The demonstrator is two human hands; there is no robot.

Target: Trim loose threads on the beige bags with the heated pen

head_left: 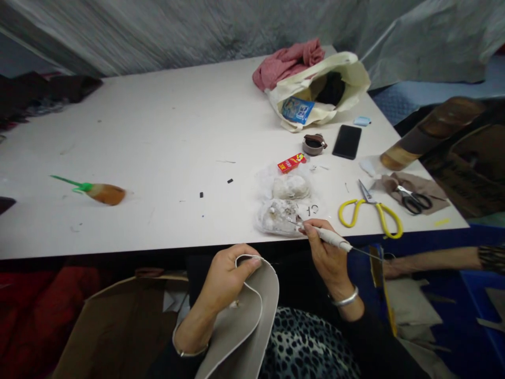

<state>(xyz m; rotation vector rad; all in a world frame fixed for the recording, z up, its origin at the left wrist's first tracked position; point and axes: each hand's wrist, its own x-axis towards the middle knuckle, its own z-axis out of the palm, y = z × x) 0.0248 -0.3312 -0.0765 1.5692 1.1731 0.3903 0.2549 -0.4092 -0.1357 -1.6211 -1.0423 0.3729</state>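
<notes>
Worker's left hand (226,276) pinches folded grey fabric (246,310) below the table (158,131) edge, while right hand (325,252) grips a white tool (329,238), tip probing the beads bag (278,217) on the table

Surface (158,121) white. Felt piece (252,316) grey-beige with a white edge, tool handle (333,239) white. Big scissors (371,210) yellow handles, small scissors (414,200) black on a brown cloth (426,185). Phone (346,141) black, small box (292,162) red with yellow print. Tote bag (339,68) cream, packet (298,110) inside it blue. Cloth (288,63) at far edge pink. Brush (98,192) green handle, brown bristles. Lap fabric (307,347) black-and-white leopard print.
</notes>
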